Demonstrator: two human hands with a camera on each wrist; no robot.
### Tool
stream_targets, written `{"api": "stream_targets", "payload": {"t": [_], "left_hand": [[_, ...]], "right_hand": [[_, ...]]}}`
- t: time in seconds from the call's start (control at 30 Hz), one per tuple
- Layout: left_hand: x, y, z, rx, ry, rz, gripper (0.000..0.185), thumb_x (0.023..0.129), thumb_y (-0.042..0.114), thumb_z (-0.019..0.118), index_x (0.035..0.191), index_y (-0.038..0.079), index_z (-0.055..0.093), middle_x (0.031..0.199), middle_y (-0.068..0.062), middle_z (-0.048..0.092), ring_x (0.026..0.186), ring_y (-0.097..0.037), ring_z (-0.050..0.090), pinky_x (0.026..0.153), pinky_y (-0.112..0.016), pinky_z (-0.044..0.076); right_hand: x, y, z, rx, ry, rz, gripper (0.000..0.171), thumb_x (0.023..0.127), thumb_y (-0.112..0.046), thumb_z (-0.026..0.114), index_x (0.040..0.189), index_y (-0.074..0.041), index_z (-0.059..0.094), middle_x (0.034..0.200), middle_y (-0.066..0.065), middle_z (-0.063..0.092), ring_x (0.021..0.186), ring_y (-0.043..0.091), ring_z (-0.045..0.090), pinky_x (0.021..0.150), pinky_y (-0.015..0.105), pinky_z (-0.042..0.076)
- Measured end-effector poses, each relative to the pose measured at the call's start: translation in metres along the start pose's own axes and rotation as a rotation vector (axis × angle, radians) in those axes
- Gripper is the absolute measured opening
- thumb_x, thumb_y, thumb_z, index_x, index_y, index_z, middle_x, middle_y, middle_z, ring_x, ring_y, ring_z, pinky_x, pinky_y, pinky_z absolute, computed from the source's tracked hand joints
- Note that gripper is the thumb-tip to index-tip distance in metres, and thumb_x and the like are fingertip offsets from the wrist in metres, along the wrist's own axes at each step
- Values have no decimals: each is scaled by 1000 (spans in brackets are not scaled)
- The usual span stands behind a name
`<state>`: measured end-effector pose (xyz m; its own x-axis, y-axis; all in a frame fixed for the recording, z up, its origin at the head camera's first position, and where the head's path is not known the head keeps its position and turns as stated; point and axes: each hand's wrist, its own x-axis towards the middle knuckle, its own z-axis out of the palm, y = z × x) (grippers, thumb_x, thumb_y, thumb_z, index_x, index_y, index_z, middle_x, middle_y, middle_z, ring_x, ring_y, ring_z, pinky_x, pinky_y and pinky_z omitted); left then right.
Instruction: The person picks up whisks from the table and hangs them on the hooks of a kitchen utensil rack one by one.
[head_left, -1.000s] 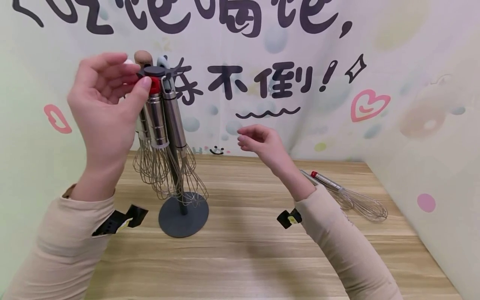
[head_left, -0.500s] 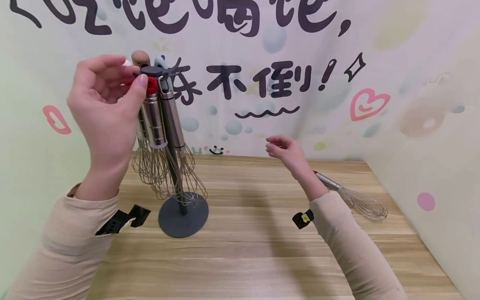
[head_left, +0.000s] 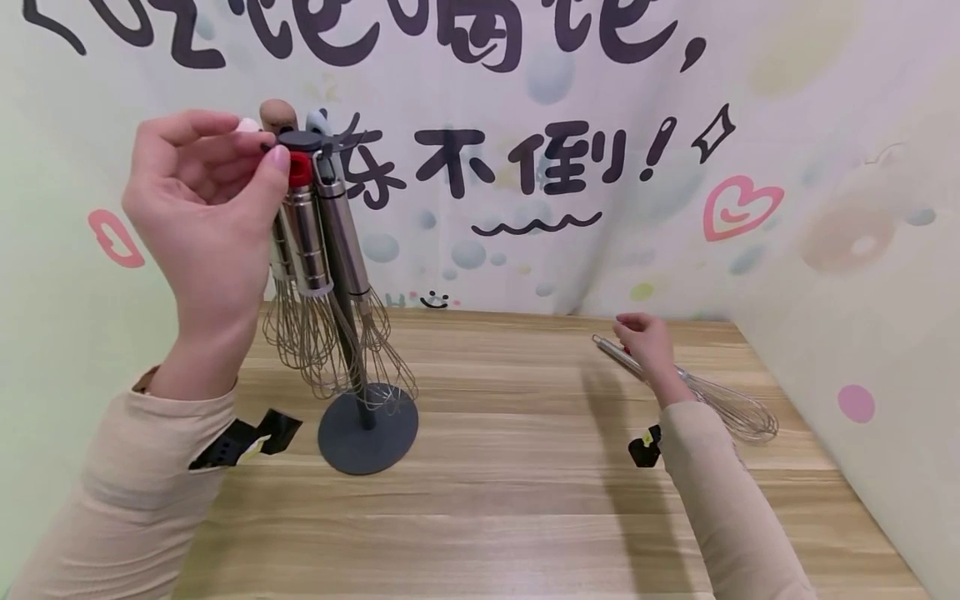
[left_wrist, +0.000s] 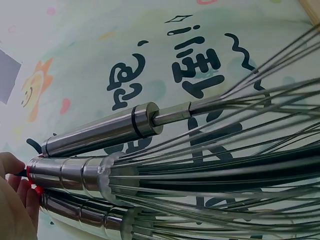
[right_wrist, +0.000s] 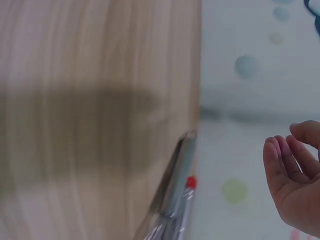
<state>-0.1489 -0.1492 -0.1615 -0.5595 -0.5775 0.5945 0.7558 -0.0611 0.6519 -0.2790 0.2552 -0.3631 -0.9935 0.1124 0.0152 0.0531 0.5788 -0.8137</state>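
At the top of a dark whisk stand (head_left: pixel 341 460), my left hand (head_left: pixel 206 204) pinches the red end of a hanging steel whisk (head_left: pixel 310 242). Its thumb lies on the near side of that red end, fingers behind; the exact contact at the hook is partly hidden. Beside it hangs another steel whisk (head_left: pixel 349 242) by its loop. At the right, my right hand (head_left: pixel 649 346) hovers over two whisks lying on the table, one a plain silver whisk (head_left: pixel 613 348), the other a red-ended whisk (right_wrist: pixel 191 183). The right fingers are loosely bent and hold nothing.
Further whisks hang on the stand, one with a wooden knob (head_left: pixel 278 113) and one with a pale blue end (head_left: pixel 318 122). The wooden table (head_left: pixel 495 467) meets a printed cloth backdrop (head_left: pixel 465 92) behind and a pale wall (head_left: pixel 900 358) at right.
My right hand has moved right and down, from mid-table toward the two lying whisks. My left hand stays at the top of the stand, shifting only slightly left.
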Motion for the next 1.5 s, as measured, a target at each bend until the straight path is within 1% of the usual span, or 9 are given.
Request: {"api": "stream_targets", "payload": {"t": [0.13,0.23,0.33,0.53,0.7,0.87,1.1,1.37,1.5], "left_hand": [[0,1,1,-5,11,-3,26,72,-9,74,91,3,60,80,-7,70,75,-20,66,73,-20,56],[0,2,1,-13,12,-5,26,72,-9,74,90,2,59,79,-7,69,74,-20,66,72,-20,56],[0,1,1,-14,11,-2,26,72,-9,74,90,2,59,79,-8,69,74,-20,66,72,-20,56],[-1,0,0,-3,11,13,25,72,-9,74,90,2,59,80,-8,69,75,-21,66,73,-21,56],[0,0,0,-8,10,20,26,72,-9,74,90,1,59,80,-8,70,75,-21,66,73,-20,57],[1,-1,-2,25,6,54,27,72,-6,75,91,3,59,80,-8,71,74,-21,67,74,-22,57],[2,0,-3,-14,25,32,31,71,-8,75,94,0,57,79,-11,71,74,-23,66,74,-23,56],[3,-1,-5,-21,17,28,32,71,-7,76,96,0,57,79,-11,71,74,-22,66,72,-23,55],[3,-2,-5,-20,14,29,33,71,-7,76,96,0,57,80,-12,72,74,-22,67,72,-22,56]], "right_hand": [[2,24,-5,-95,25,63,38,96,-15,51,127,5,55,122,27,59,91,19,63,74,17,47],[1,36,-8,-159,3,90,40,96,-15,50,130,7,52,127,28,56,110,34,57,88,33,49],[0,46,-10,-220,-37,78,42,95,-11,50,130,11,48,128,32,53,117,42,52,97,47,47],[-1,61,-12,-314,-106,46,46,92,-5,52,130,18,43,127,37,50,118,48,50,103,52,43],[0,70,-12,-337,-98,32,47,90,-3,51,132,16,43,129,37,49,120,48,48,105,54,40],[1,79,-12,-371,-89,-6,44,87,0,51,129,15,47,127,37,51,115,48,50,101,56,42],[1,84,-11,-424,-98,-62,36,87,0,52,120,15,54,118,35,57,103,44,55,92,54,46],[3,84,-6,-373,-105,-18,35,89,-8,61,116,12,59,107,29,64,87,31,60,67,27,46],[2,86,-4,-401,-97,-25,34,87,-9,66,114,12,60,100,27,64,81,29,59,63,28,45]]}}
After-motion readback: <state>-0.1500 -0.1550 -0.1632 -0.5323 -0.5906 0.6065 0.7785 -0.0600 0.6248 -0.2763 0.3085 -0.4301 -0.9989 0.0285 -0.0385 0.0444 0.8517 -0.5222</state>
